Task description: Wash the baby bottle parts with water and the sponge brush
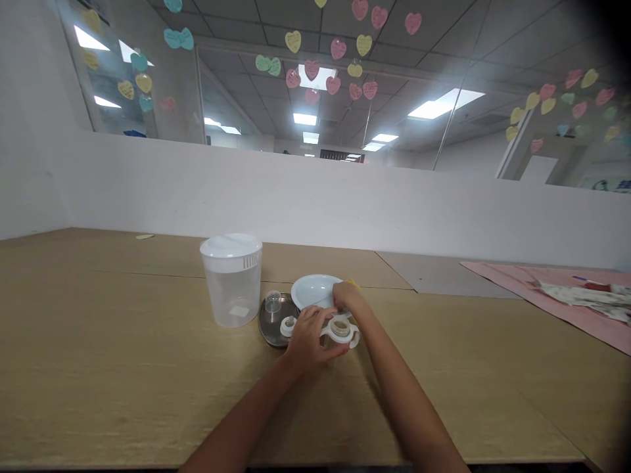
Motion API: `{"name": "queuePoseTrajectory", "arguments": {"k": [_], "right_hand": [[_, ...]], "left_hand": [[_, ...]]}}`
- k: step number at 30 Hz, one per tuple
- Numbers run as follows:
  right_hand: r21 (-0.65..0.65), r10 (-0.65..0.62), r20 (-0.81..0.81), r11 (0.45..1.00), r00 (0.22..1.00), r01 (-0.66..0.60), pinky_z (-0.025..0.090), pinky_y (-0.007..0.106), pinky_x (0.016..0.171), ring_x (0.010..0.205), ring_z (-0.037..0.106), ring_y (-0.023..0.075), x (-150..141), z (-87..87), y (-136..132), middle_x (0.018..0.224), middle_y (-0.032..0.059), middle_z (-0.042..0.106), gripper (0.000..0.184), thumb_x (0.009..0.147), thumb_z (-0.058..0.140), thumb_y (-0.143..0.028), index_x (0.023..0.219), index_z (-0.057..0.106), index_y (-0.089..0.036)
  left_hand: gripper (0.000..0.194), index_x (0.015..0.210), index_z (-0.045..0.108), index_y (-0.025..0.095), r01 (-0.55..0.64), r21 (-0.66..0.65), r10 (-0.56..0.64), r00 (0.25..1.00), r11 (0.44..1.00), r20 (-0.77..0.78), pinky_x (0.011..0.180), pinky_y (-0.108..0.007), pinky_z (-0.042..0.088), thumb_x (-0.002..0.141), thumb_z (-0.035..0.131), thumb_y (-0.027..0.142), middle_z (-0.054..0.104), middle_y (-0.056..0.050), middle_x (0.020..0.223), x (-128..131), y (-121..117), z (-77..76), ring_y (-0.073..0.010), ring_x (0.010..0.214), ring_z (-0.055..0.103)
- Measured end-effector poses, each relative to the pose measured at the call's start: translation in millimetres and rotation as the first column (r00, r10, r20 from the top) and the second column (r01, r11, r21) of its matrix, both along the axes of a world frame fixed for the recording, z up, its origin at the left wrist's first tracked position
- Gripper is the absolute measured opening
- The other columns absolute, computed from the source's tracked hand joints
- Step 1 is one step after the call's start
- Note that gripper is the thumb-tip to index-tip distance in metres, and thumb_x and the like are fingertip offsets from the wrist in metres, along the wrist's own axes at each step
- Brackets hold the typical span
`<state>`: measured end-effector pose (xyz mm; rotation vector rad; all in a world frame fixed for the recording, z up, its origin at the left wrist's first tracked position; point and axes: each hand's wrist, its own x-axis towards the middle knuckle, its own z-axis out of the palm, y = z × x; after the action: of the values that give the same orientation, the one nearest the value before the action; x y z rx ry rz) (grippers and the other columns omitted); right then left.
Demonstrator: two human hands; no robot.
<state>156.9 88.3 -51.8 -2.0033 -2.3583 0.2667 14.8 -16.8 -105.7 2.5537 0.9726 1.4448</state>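
Note:
My left hand [311, 338] is wrapped round an uncapped baby bottle [340, 328] with white side handles. Its open neck points up. Just beyond it, my right hand [346, 297] is closed at the right rim of a white bowl [310, 287]. Those fingertips are mostly hidden, and a bit of something yellow [353, 284] shows behind the hand. To the left, a round metal tray [266, 333] carries a clear bottle cap [273, 302] and a white collar with a nipple [288, 326]. The bowl stands behind the tray, partly covered by my hands.
A tall translucent bucket [233, 289] with a white lid stands left of the tray. Far right, a pink cloth [557, 299] bears some white fabric and a pen-like item. A small pale piece [144, 236] lies at the back left. A white wall [315, 197] closes off the wooden table.

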Motion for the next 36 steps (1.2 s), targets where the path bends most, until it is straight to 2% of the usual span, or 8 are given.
{"name": "queuePoseTrajectory", "arguments": {"k": [6,12,16,18,22,28,33,36], "right_hand": [[-0.103,0.136,-0.183,0.982,0.974,-0.156,0.043,0.019,0.053,0.059,0.058,0.0133,-5.3,-7.3,-4.3,0.059,0.0015,0.063,0.013,0.052,0.064,-0.007,0.063,0.067,-0.014],[0.092,0.152,-0.451,0.988,0.880,-0.123,0.044,0.016,0.050,0.057,0.054,0.0073,-0.6,11.6,-4.1,0.072,0.0043,0.062,0.022,0.080,0.042,-0.021,0.085,0.061,-0.010],[0.196,0.237,-0.764,0.971,0.600,-0.134,0.047,0.019,0.048,0.054,0.053,0.0086,2.5,40.5,-20.4,0.063,0.0021,0.057,0.021,0.076,0.052,-0.031,0.078,0.058,-0.011],[0.193,0.280,-0.804,0.957,0.524,-0.214,0.048,0.020,0.049,0.055,0.054,0.0093,3.3,55.1,-34.8,0.062,0.0018,0.056,0.023,0.074,0.056,-0.035,0.077,0.059,-0.012],[0.118,0.327,-0.738,0.924,0.591,-0.364,0.048,0.021,0.050,0.055,0.054,0.0093,3.5,74.7,-61.8,0.063,0.0023,0.058,0.025,0.073,0.058,-0.036,0.080,0.061,-0.012],[0.013,0.324,-0.659,0.907,0.679,-0.420,0.049,0.020,0.053,0.060,0.057,0.0104,2.5,79.5,-72.1,0.067,0.0024,0.061,0.027,0.072,0.058,-0.032,0.088,0.063,-0.012],[-0.084,0.316,-0.575,0.895,0.755,-0.439,0.048,0.020,0.053,0.061,0.058,0.0120,6.2,78.2,-70.9,0.073,0.0042,0.065,0.023,0.063,0.064,-0.029,0.077,0.066,-0.011],[-0.189,0.322,-0.515,0.862,0.794,-0.471,0.047,0.019,0.055,0.063,0.059,0.0131,8.9,77.5,-71.8,0.070,0.0038,0.065,0.021,0.058,0.066,-0.024,0.075,0.067,-0.012]], "left_hand": [[0.047,0.098,0.050,0.018,-0.007,0.118,0.010,1.000,0.993,-0.027,0.080,-0.038,0.041,0.065,0.060,0.050,0.059,-0.008,0.090,-5.5,7.4,1.7,-0.0229,0.088,0.053],[0.050,0.095,0.050,0.016,-0.016,0.169,0.018,1.000,0.986,-0.010,0.079,-0.039,0.041,0.063,0.061,0.053,0.060,-0.008,0.088,-12.5,15.3,-1.2,-0.0228,0.085,0.053],[0.030,0.095,0.051,0.018,-0.100,0.065,0.084,0.972,0.993,0.220,0.079,-0.036,0.040,0.075,0.050,0.040,0.059,-0.007,0.091,-19.6,18.8,-1.3,-0.0204,0.087,0.053],[0.019,0.091,0.050,0.019,-0.186,-0.083,0.204,0.887,0.979,0.413,0.077,-0.033,0.041,0.079,0.044,0.032,0.059,-0.005,0.088,-22.5,23.5,-2.1,-0.0183,0.084,0.054],[0.008,0.080,0.046,0.020,-0.280,-0.357,0.445,0.697,0.891,0.563,0.069,-0.030,0.042,0.073,0.044,0.020,0.057,-0.001,0.075,-26.7,37.0,-6.5,-0.0161,0.070,0.055],[0.023,0.073,0.043,0.021,-0.325,-0.561,0.547,0.788,0.761,0.284,0.065,-0.030,0.038,0.056,0.043,0.005,0.054,0.001,0.064,-28.5,42.4,-14.7,-0.0178,0.061,0.053],[0.025,0.074,0.043,0.022,-0.270,-0.583,0.532,0.776,0.766,0.339,0.068,-0.031,0.036,0.056,0.042,0.006,0.056,0.001,0.062,-29.9,40.2,-13.6,-0.0195,0.064,0.054],[0.024,0.074,0.046,0.022,-0.096,-0.572,0.516,0.569,0.815,0.640,0.063,-0.028,0.036,0.054,0.043,0.009,0.055,0.002,0.060,-31.3,44.9,-12.1,-0.0162,0.060,0.051]]}}
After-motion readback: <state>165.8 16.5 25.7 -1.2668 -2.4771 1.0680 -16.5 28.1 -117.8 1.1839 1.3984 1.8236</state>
